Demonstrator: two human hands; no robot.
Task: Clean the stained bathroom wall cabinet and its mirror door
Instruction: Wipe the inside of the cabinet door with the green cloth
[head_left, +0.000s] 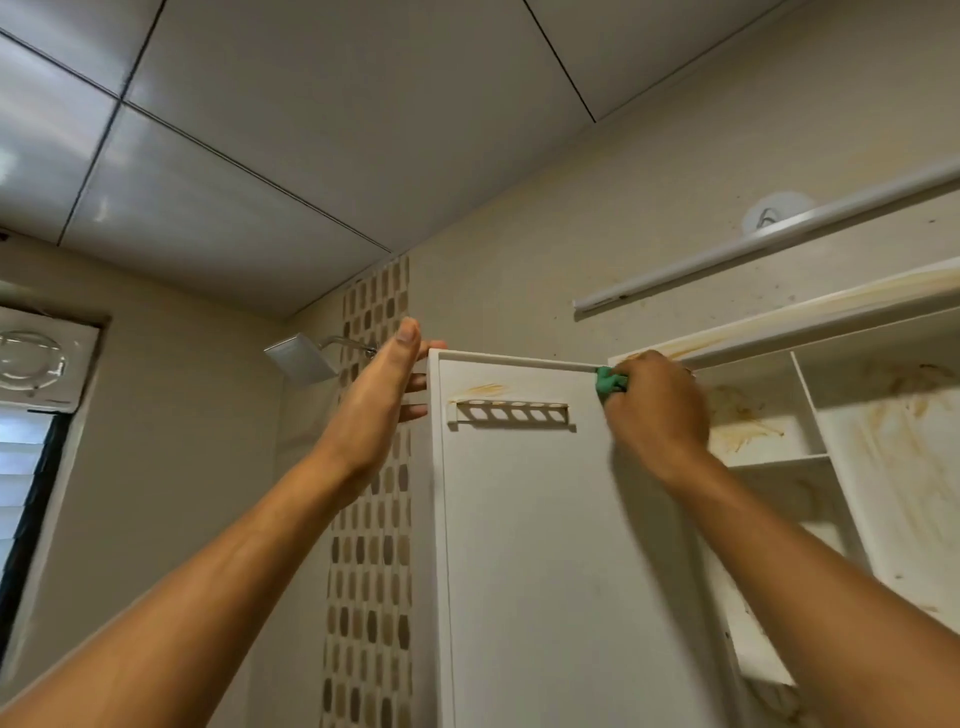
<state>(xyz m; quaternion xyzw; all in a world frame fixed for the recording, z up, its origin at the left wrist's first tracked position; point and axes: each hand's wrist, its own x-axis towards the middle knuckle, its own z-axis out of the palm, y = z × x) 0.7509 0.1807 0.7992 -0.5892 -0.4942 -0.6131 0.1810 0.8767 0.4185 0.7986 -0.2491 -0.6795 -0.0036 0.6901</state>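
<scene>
- The two forearms lie nearest, the left forearm (208, 571) rising from seven o'clock and the right forearm (831, 571) from five o'clock, both reaching up to the swung-open door (530, 545) at the centre of the view.
- The step in hand looks like wiping the top edge of the door's white inner face. The cabinet (810, 405), still streaked brown inside, sits at three o'clock.
- The right hand (657, 410) is curled tight round a green cloth (609, 382), pressing it on the top edge near the hinge side.
- The left hand (382, 400) is flat, with straight fingers reaching past the door's free edge at nine o'clock. It braces the door rather than gripping it.
- Next move, as I judge it: draw the cloth toward nine o'clock onto the orange stain (480, 389) above the slotted holder (511, 414), keeping the door steadied.
</scene>
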